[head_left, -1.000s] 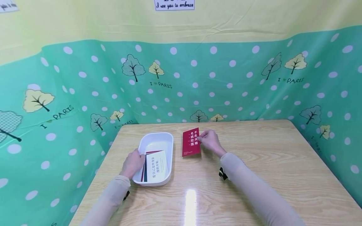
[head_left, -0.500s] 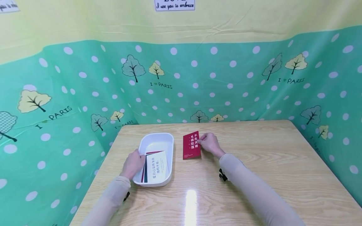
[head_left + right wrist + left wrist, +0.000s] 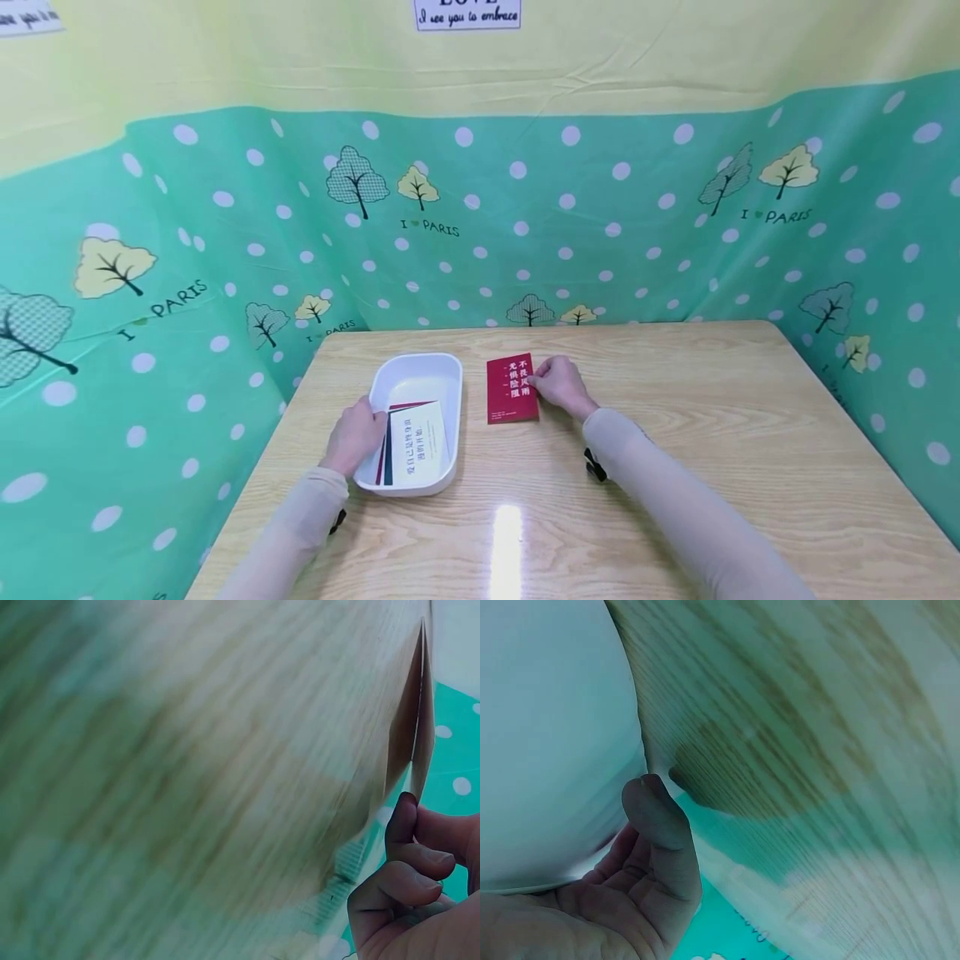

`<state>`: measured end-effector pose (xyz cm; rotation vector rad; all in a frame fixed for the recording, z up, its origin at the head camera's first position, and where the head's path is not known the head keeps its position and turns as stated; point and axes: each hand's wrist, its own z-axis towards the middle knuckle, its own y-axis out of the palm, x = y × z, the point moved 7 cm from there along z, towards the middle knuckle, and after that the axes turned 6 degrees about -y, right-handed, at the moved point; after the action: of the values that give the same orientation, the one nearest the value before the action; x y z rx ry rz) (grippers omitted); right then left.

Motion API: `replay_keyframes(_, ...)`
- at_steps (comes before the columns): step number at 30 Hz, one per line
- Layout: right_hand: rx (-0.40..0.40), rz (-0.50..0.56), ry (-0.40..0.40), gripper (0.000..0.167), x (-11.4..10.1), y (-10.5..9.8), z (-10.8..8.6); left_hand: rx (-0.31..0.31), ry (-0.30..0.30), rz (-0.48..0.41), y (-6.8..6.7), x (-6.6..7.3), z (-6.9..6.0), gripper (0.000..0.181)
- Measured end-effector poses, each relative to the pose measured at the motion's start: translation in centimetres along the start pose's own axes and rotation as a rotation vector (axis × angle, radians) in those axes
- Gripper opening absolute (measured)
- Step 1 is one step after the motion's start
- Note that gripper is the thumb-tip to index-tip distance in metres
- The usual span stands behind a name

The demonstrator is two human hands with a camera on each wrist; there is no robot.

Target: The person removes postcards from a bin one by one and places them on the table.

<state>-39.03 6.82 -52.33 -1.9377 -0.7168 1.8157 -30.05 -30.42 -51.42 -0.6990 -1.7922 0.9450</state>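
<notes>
A red card with white printed characters [image 3: 504, 398] is pinched at its right edge between the thumb and fingers of my right hand [image 3: 564, 388]. The right wrist view shows this card [image 3: 426, 727] nearly edge-on, close to the tabletop. My left hand [image 3: 356, 437] grips the left rim of a white plastic tub [image 3: 408, 385]. In the left wrist view, the thumb and fingers of the left hand [image 3: 660, 862] close round the tub's wall [image 3: 562, 765]. Inside the tub, a white card with dark characters [image 3: 417, 446] overlaps a dark card and a red one, both mostly hidden.
Both items are on a light wood-grain table [image 3: 675, 433]. A green and yellow printed cloth [image 3: 570, 225] hangs behind the table and along both sides. A bright light reflection [image 3: 507, 550] lies near the table's front.
The red card has come slightly lower and its tilt has altered, with my right hand still holding its edge. My left hand and the tub stay in place.
</notes>
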Motion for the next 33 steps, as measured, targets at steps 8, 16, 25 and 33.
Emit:
replay_keyframes(8,-0.006,-0.034,-0.003,0.017,0.12,-0.05,0.0,0.011,0.017,0.009,0.02,0.04,0.1,0.052)
replay_keyframes(16,-0.027,-0.06,-0.016,0.018,-0.12,0.12,-0.32,0.007,0.006,0.015,0.2,0.03,0.23,0.051)
replay_keyframes(25,-0.03,-0.074,-0.046,0.018,-0.38,0.06,-0.48,-0.014,-0.029,0.009,0.23,0.03,0.27,0.054)
replay_keyframes(33,-0.047,-0.087,-0.062,0.017,-0.59,-0.12,-0.54,-0.016,-0.043,-0.001,0.23,-0.14,-0.05,0.056)
